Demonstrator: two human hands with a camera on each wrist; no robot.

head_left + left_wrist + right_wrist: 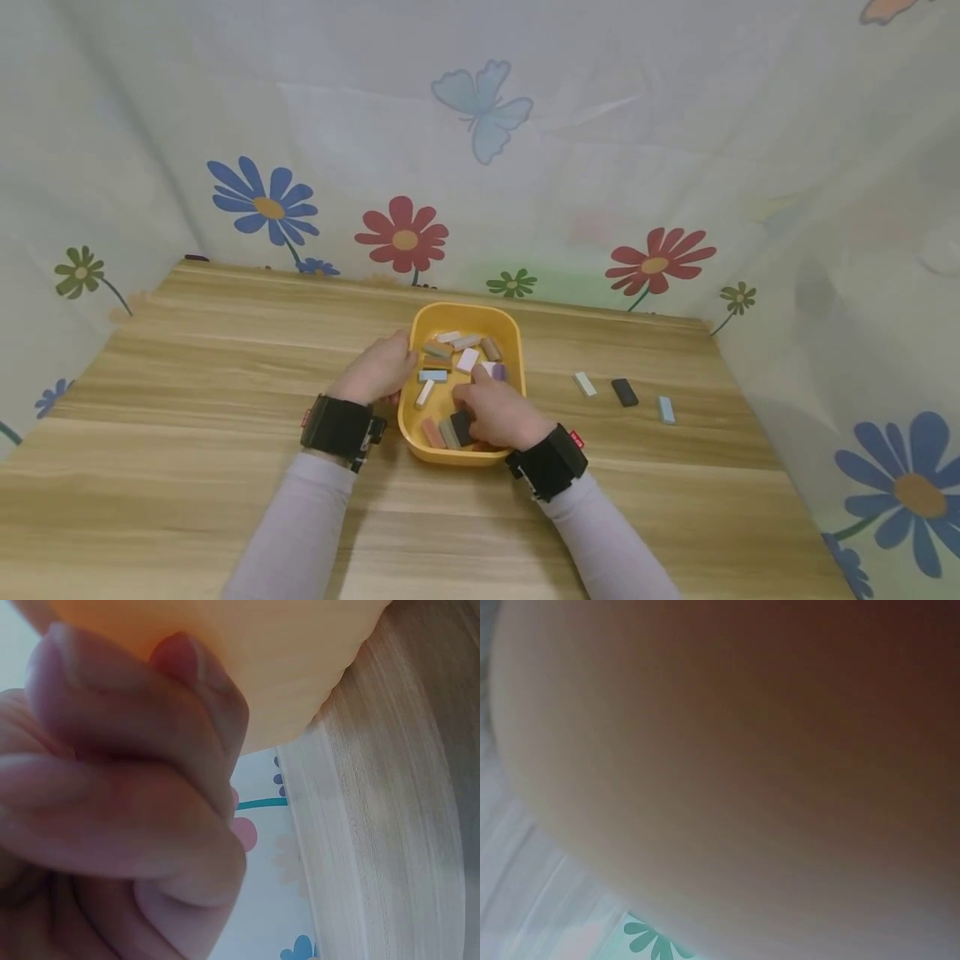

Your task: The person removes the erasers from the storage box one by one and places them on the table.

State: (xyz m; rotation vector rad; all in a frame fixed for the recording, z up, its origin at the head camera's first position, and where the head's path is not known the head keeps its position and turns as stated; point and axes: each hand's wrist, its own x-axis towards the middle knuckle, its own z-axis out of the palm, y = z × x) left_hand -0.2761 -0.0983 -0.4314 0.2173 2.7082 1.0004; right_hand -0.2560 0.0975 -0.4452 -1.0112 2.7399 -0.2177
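Beside one tub [442, 456], three blocks [624, 392], left hand [378, 367]

right hand [504, 412]: fingertips hidden in the yellow tray [442, 455]; any hold undeterminable. left hand [380, 367]: cut off by the left wrist view's border. tabletop [187, 400]: near edge cut off. dark patch [197, 257], far left corner: too small to identify. right wrist view: largely blurred.

Head view looks forward and down at the box [450, 456]; left wrist view, close beside it, shares its wall [300, 667]; right wrist view faces the blurred right hand [501, 411], very near
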